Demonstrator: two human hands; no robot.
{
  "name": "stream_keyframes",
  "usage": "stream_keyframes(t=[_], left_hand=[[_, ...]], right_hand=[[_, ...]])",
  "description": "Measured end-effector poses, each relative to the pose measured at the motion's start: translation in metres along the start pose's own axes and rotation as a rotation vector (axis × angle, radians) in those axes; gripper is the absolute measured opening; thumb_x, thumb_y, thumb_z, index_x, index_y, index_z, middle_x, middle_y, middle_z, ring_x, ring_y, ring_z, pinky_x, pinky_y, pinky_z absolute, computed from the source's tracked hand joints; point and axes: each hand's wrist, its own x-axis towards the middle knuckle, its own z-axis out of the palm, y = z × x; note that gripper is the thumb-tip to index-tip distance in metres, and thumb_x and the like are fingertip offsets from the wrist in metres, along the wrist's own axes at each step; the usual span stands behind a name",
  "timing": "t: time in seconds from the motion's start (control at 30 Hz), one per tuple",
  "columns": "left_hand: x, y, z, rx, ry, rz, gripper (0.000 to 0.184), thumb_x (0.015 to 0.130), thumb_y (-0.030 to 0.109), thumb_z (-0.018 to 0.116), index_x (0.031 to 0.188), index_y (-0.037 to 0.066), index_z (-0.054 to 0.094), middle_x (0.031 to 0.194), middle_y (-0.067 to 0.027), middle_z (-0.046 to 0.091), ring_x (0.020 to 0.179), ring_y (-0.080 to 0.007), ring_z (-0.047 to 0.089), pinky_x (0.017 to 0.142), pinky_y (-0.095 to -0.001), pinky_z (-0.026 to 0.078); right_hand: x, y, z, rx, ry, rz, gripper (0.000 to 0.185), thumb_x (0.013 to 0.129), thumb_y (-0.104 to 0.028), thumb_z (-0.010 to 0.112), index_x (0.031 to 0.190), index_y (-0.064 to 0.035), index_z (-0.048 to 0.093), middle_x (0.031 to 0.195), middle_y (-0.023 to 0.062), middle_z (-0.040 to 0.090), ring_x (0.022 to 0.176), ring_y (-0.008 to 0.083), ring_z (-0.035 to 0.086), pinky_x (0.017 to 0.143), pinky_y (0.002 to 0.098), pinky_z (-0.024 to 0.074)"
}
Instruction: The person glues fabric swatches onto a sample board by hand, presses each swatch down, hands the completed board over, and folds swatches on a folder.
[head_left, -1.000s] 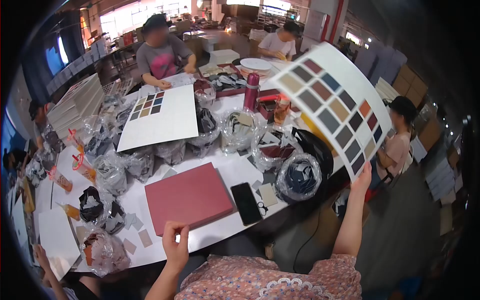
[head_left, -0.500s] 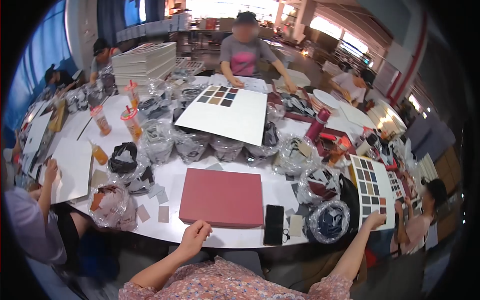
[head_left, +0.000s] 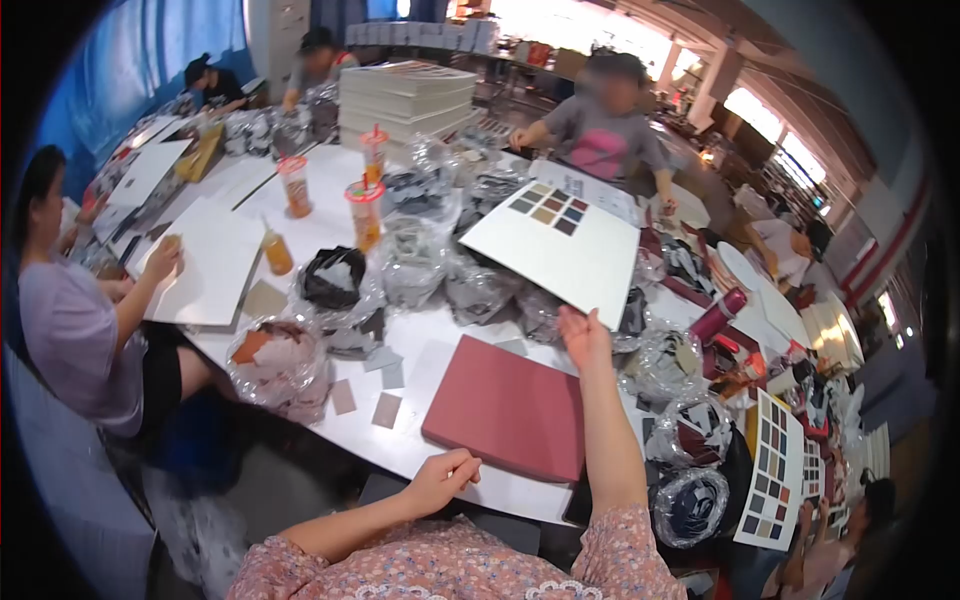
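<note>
My left hand point(head_left: 445, 481) rests curled at the near edge of a dark red flat box point(head_left: 510, 405), with nothing visible in its fingers. My right hand point(head_left: 585, 342) reaches over the box's right side to the lower edge of a large white board point(head_left: 560, 258). Its fingers are stretched out at that edge; whether they touch it I cannot tell. Rows of coloured swatches point(head_left: 549, 207) cover the board's upper part. The board lies tilted on plastic-lined bags of swatches point(head_left: 480, 292). A second swatch board point(head_left: 770, 470) stands at the right.
Bags of grey point(head_left: 335, 280), rust point(head_left: 275, 360) and dark blue swatches point(head_left: 690, 505) line the table point(head_left: 345, 440). Loose swatches point(head_left: 386, 409) lie left of the box. Drink cups point(head_left: 365, 212), a glue bottle point(head_left: 277, 252) and a red flask point(head_left: 718, 315) stand farther back. Co-workers sit around.
My right hand has left the swatch board at the right and moved to the large white board's lower edge. My left hand stays curled by the box. The view has turned.
</note>
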Motion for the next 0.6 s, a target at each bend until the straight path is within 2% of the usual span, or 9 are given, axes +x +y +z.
stream_keyframes(t=[0.1,0.17,0.23,0.27,0.33,0.47,0.6], left_hand=[[-0.009,-0.008,-0.018,-0.046,0.106,-0.059,0.033,0.1,0.026,0.05,0.081,0.001,0.059,0.077,-0.0014,0.059,0.065,-0.0079,0.052,0.061,-0.0238,0.044],[-0.011,-0.018,-0.031,-0.125,0.157,-0.079,0.028,0.1,0.024,0.051,0.084,0.002,0.059,0.077,-0.0007,0.059,0.066,-0.0069,0.052,0.061,-0.0223,0.043],[-0.012,-0.024,-0.042,-0.204,0.198,-0.076,0.023,0.1,0.021,0.051,0.088,0.003,0.059,0.077,-0.0003,0.059,0.066,-0.0064,0.051,0.062,-0.0215,0.043],[-0.011,-0.026,-0.047,-0.277,0.2,-0.026,0.016,0.098,0.018,0.055,0.091,0.004,0.059,0.078,-0.0011,0.06,0.066,-0.0068,0.052,0.062,-0.0212,0.043],[-0.006,-0.024,-0.054,-0.363,0.146,-0.028,0.014,0.096,0.014,0.058,0.105,0.004,0.057,0.086,-0.0009,0.061,0.071,-0.0053,0.051,0.066,-0.0209,0.044],[0.003,-0.003,-0.051,-0.556,0.004,0.015,0.031,0.094,0.007,0.058,0.123,0.002,0.051,0.098,-0.0046,0.062,0.081,-0.0076,0.054,0.075,-0.024,0.046],[-0.012,-0.021,-0.042,-0.62,-0.152,-0.105,0.044,0.093,0.008,0.059,0.133,0.003,0.042,0.11,-0.0103,0.061,0.09,-0.0133,0.059,0.078,-0.0273,0.048]], right_hand=[[0.01,-0.002,0.022,0.145,0.163,-0.228,0.033,0.104,-0.029,0.039,0.121,-0.0018,0.047,0.119,0.0173,0.058,0.11,0.0326,0.057,0.098,0.0511,0.0487],[-0.01,-0.023,0.027,0.098,-0.001,-0.265,0.03,0.103,-0.022,0.04,0.126,-0.0043,0.045,0.122,0.014,0.057,0.111,0.029,0.056,0.097,0.0473,0.0497],[-0.034,-0.054,0.01,0.056,-0.162,-0.318,0.027,0.101,-0.022,0.047,0.122,-0.0066,0.052,0.116,0.0099,0.062,0.106,0.0261,0.06,0.094,0.0446,0.0506],[-0.045,-0.072,-0.007,0.052,-0.283,-0.316,0.032,0.101,-0.027,0.046,0.125,-0.0069,0.052,0.121,0.0106,0.061,0.11,0.026,0.059,0.095,0.0435,0.0501],[-0.088,-0.098,-0.004,0.03,-0.169,-0.344,0.037,0.102,-0.03,0.043,0.129,-0.0061,0.051,0.125,0.0122,0.059,0.113,0.0281,0.058,0.097,0.045,0.0487],[-0.131,-0.11,-0.01,-0.16,0.182,-0.363,0.048,0.102,-0.035,0.039,0.135,-0.0019,0.048,0.132,0.0152,0.056,0.118,0.0322,0.056,0.102,0.0469,0.0449],[-0.136,-0.089,-0.066,-0.271,0.091,-0.139,0.05,0.101,-0.035,0.04,0.133,0.0025,0.048,0.13,0.0171,0.057,0.116,0.0325,0.057,0.101,0.0447,0.0444]])
